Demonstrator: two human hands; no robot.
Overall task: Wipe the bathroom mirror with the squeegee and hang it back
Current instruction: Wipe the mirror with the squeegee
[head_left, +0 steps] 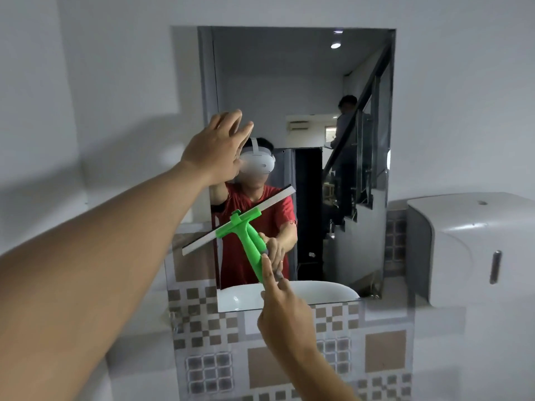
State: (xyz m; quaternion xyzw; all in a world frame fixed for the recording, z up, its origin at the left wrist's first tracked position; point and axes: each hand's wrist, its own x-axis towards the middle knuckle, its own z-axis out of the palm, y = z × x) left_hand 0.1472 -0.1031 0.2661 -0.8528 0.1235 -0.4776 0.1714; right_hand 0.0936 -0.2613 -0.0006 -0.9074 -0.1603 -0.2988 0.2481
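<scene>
Squeegee (pixel 246 227): green plastic handle w/ long pale blade, prob. light and stiff; rubber edge likely the only soft part. Blade sits tilted across lower-left of mirror (pixel 304 91), looks pressed to the glass or v. near it, can't tell for sure. Right hand (pixel 282 311) pinches the low end of the handle, fingers closed round it, index stretched up along the shaft. Best hold is that handle, not the blade; a fuller grip nearer the head would prob. give steadier pressure. Left hand (pixel 215 149) is spread flat, palm toward the mirror's left edge, holding nothing. Mirror = fragile, slick, so moderate force.

Containers: white wall dispenser (pixel 463 247) at right, closed, contents hidden. Basin (pixel 333 290) seen only as reflection; looks empty.
</scene>
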